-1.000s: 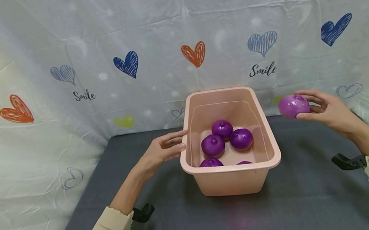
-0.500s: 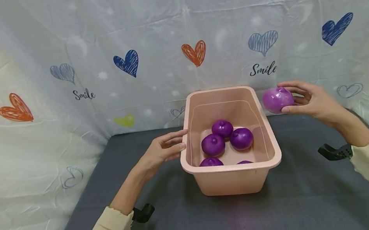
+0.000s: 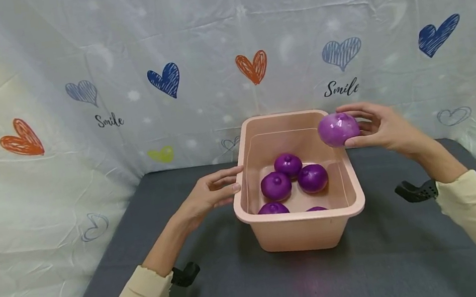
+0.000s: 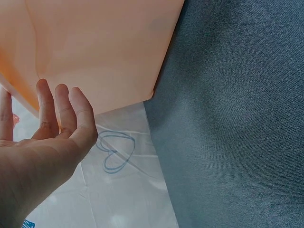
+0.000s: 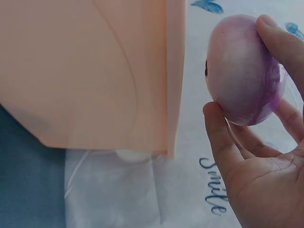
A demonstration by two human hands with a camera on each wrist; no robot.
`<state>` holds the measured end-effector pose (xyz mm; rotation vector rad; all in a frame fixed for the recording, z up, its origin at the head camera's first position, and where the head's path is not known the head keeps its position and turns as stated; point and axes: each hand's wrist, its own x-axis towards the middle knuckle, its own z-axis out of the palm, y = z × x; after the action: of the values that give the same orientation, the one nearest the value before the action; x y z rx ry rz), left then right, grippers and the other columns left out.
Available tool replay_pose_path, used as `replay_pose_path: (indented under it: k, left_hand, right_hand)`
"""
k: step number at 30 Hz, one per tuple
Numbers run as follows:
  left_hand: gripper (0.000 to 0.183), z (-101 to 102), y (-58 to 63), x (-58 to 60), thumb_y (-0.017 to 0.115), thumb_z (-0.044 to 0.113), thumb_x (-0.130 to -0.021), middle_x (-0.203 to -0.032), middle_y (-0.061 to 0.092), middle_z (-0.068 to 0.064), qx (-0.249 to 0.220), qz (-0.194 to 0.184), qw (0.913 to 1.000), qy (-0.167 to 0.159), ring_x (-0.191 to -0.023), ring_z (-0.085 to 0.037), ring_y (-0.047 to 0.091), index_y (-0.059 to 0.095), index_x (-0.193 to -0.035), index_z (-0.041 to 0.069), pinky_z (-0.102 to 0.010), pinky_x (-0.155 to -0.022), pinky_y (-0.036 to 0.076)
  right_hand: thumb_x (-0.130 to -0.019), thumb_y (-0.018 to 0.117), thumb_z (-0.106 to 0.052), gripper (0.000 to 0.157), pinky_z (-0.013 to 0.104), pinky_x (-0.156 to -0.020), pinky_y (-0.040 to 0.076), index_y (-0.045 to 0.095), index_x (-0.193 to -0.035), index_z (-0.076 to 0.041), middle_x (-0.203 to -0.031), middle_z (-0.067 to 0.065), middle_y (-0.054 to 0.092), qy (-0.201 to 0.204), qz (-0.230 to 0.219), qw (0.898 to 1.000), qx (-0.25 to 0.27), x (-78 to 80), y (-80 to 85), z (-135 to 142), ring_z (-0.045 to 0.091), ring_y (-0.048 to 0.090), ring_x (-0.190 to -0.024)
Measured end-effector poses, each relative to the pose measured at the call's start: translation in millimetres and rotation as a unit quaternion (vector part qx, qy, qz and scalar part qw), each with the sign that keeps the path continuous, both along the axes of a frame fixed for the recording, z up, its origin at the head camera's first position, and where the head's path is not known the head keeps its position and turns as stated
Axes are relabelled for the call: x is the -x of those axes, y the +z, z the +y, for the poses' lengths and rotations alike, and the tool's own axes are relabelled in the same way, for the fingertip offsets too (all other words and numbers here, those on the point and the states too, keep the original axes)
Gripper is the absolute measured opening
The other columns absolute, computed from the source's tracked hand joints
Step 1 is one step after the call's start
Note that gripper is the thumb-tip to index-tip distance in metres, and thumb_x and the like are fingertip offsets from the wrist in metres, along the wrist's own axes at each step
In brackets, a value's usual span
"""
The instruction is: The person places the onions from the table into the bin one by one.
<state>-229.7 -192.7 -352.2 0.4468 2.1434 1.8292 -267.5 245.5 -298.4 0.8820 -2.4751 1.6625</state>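
Note:
In the head view, my right hand (image 3: 383, 130) grips a shiny purple onion (image 3: 338, 129) between thumb and fingers. The onion is held above the right rim of a pink plastic bin (image 3: 298, 234), overlapping the bin's back right part. From the right wrist, the onion (image 5: 244, 71) shows a pale side and a purple side, apart from the bin wall (image 5: 95, 80). My left hand (image 3: 208, 193) touches the bin's left rim with its fingertips. Its fingers (image 4: 46, 109) stand fairly straight beside the outer wall. Several purple onions (image 3: 276, 186) lie inside; the front wall partly hides the nearest ones.
The bin stands on a dark grey tabletop (image 3: 222, 293), near its back edge. Behind it hangs a pale cloth (image 3: 203, 31) with printed hearts, which also runs along both sides. A black wrist camera (image 3: 185, 275) sticks out under the left wrist, another (image 3: 415, 190) under the right.
My right hand has carried its onion left and slightly up, from beside the bin to over its right rim. The left hand and the onions inside have stayed put.

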Motion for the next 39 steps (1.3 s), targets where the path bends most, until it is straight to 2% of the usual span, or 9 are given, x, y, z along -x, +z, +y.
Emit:
replay_pose_path:
  k: [5, 14, 18, 25, 30, 36, 39]
  left_hand:
    - [0.054, 0, 0.1, -0.1, 0.074, 0.029, -0.097, -0.141, 0.057, -0.009, 0.005, 0.005, 1.0, 0.0, -0.129, -0.028, 0.054, 0.058, -0.148, 0.021, -0.055, -0.105, 0.043]
    - [0.055, 1, -0.4, 1.4, 0.073, 0.026, -0.097, -0.142, 0.056, -0.012, -0.001, 0.003, 0.9999, -0.01, -0.129, -0.03, 0.054, 0.056, -0.149, 0.017, -0.059, -0.106, 0.039]
    - [0.056, 1, 0.1, 0.7, 0.073, 0.026, -0.097, -0.141, 0.056, -0.012, 0.0, 0.002, 0.9999, -0.011, -0.129, -0.029, 0.054, 0.056, -0.149, 0.017, -0.059, -0.106, 0.04]
    - [0.055, 1, -3.2, 0.1, 0.072, 0.024, -0.098, -0.139, 0.057, -0.015, -0.002, 0.003, 0.9999, -0.016, -0.127, -0.03, 0.056, 0.055, -0.149, 0.016, -0.057, -0.106, 0.041]
    - [0.055, 2, -2.9, 0.6, 0.073, 0.026, -0.097, -0.138, 0.057, -0.015, -0.001, 0.003, 0.9999, -0.014, -0.127, -0.029, 0.055, 0.056, -0.149, 0.017, -0.057, -0.105, 0.042]
    - [0.053, 1, -3.6, 1.7, 0.073, 0.026, -0.097, -0.139, 0.057, -0.014, 0.003, 0.007, 0.9999, -0.008, -0.127, -0.029, 0.056, 0.057, -0.148, 0.02, -0.057, -0.104, 0.043]
    - [0.053, 2, -4.1, 2.0, 0.072, 0.025, -0.098, -0.139, 0.057, -0.016, 0.003, 0.009, 0.9999, -0.012, -0.127, -0.03, 0.056, 0.056, -0.149, 0.019, -0.057, -0.104, 0.043]
  right_hand:
    - [-0.087, 0.08, 0.0, 0.068, 0.027, -0.096, 0.05, 0.05, -0.148, -0.006, -0.146, 0.009, 0.049, 0.027, 0.003, 1.0, -0.008, 2.9, 1.8, -9, 0.031, 0.05, -0.13]
    - [-0.084, 0.082, 0.003, 0.071, 0.033, -0.095, 0.051, 0.049, -0.147, -0.002, -0.148, 0.011, 0.047, 0.079, -0.003, 0.997, -0.009, 6.1, 3.9, -18, 0.034, 0.051, -0.13]
    - [-0.083, 0.082, 0.003, 0.071, 0.036, -0.094, 0.052, 0.051, -0.147, -0.004, -0.148, 0.011, 0.046, 0.096, -0.006, 0.995, -0.007, 6.8, 3.5, -22, 0.035, 0.053, -0.129]
    - [-0.087, 0.077, 0.006, 0.07, 0.038, -0.098, 0.05, 0.048, -0.149, -0.004, -0.147, 0.017, 0.048, 0.123, -0.013, 0.992, 0.008, 7.8, 0.3, -20, 0.034, 0.055, -0.128]
    - [-0.091, 0.074, 0.006, 0.058, 0.037, -0.094, 0.053, 0.053, -0.144, -0.002, -0.142, 0.017, 0.052, 0.102, -0.003, 0.995, 0.014, 5.7, -3.5, -12, 0.039, 0.056, -0.125]
    - [-0.094, 0.07, 0.004, 0.046, 0.036, -0.089, 0.056, 0.056, -0.137, 0.004, -0.134, 0.026, 0.056, 0.063, 0.009, 0.998, 0.013, 0.1, -11.1, 1, 0.033, 0.063, -0.117]
    - [-0.096, 0.069, 0.001, 0.04, 0.034, -0.089, 0.056, 0.058, -0.135, 0.002, -0.131, 0.022, 0.06, 0.034, 0.003, 0.999, 0.014, -5.3, -16.7, 12, 0.03, 0.065, -0.114]
